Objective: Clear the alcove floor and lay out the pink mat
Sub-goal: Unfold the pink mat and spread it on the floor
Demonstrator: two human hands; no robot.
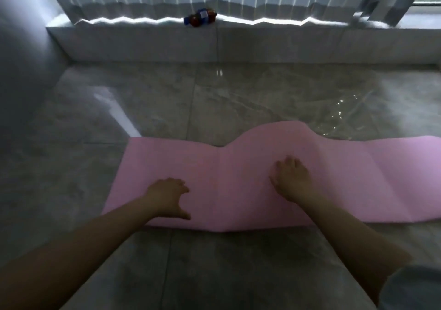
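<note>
From my head view, the pink mat (214,178) lies across the grey tiled floor (167,100), humped up along its far edge. My left hand (167,196) rests on the mat near its left end, fingers spread and relaxed; my right hand (292,181) presses flat just below the hump. Beyond the mat, a bottle (200,17) lies on the window ledge (143,40).

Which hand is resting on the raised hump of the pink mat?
The right hand: it presses the slope of the hump in the pink mat. The left hand lies on a flat stretch.
</note>
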